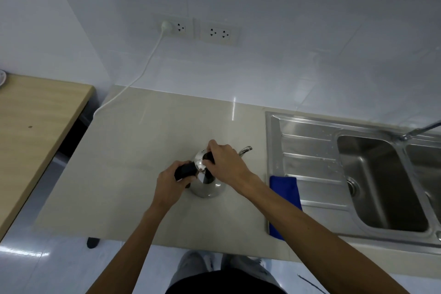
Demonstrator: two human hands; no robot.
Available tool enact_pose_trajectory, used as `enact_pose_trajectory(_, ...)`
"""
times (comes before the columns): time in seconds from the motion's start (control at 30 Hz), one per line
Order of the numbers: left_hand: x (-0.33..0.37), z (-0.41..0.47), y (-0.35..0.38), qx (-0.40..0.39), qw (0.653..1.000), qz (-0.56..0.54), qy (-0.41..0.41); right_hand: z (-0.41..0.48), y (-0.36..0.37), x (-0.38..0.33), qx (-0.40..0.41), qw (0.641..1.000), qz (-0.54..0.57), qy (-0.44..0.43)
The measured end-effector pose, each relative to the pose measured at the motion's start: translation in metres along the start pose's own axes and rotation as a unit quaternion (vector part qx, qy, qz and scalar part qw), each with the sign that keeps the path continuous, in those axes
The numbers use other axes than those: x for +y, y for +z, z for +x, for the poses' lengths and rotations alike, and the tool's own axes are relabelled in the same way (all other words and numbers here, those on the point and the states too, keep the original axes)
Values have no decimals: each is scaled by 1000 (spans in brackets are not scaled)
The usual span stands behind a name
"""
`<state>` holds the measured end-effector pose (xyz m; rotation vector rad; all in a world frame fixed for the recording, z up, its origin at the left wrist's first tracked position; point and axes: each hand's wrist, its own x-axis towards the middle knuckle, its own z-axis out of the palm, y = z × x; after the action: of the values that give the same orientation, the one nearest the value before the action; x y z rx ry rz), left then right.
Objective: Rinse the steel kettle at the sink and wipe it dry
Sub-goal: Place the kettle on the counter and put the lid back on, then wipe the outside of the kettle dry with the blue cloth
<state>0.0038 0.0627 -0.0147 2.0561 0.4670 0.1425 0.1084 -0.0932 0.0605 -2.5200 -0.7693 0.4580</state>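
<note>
A small steel kettle [207, 186] with a thin curved spout [245, 150] stands upright on the beige counter [133, 150], left of the sink. My left hand [170, 182] grips its black side handle [185, 170]. My right hand [225, 164] comes over the top, fingers closed on the black knob of the lid [208, 156]. The lid sits on the kettle. A blue cloth [285, 194] lies over the left edge of the sink's draining board, partly hidden under my right forearm.
The steel sink [381, 188] with its draining board and a tap [420, 130] fills the right side. A wooden table [35, 126] stands to the left. A white cable [133, 83] runs from a wall socket [175, 28] down past the counter's back left corner.
</note>
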Motion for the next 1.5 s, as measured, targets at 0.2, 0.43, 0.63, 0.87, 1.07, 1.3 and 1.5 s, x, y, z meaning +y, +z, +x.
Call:
enact_pose_trajectory(0.2, 1, -6, 7, 17, 1000, 2, -4, -42, 11, 40, 175, 981, 88, 3)
enact_pose_trajectory(0.43, 14, -27, 27, 48, 998, -14, -33, -95, 57, 161, 194, 949, -43, 245)
enact_pose_trajectory(0.63, 20, -50, 47, 84, 994, -12, -67, -115, 92, 222, 28, 919, -51, 390)
enact_pose_trajectory(0.87, 41, -78, 71, 126, 984, -38, -116, -114, 106, 218, 95, 925, -110, 351)
enact_pose_trajectory(1.07, 45, -98, 68, 67, 983, -94, -140, -110, 98, 216, 174, 923, 28, 341)
enact_pose_trajectory(1.3, 51, -29, 40, 40, 996, 32, 69, -89, 95, 156, 165, 902, 313, 246)
enact_pose_trajectory(1.5, 65, 30, 50, -129, 954, 135, 234, -65, 108, 108, 196, 814, 486, 250)
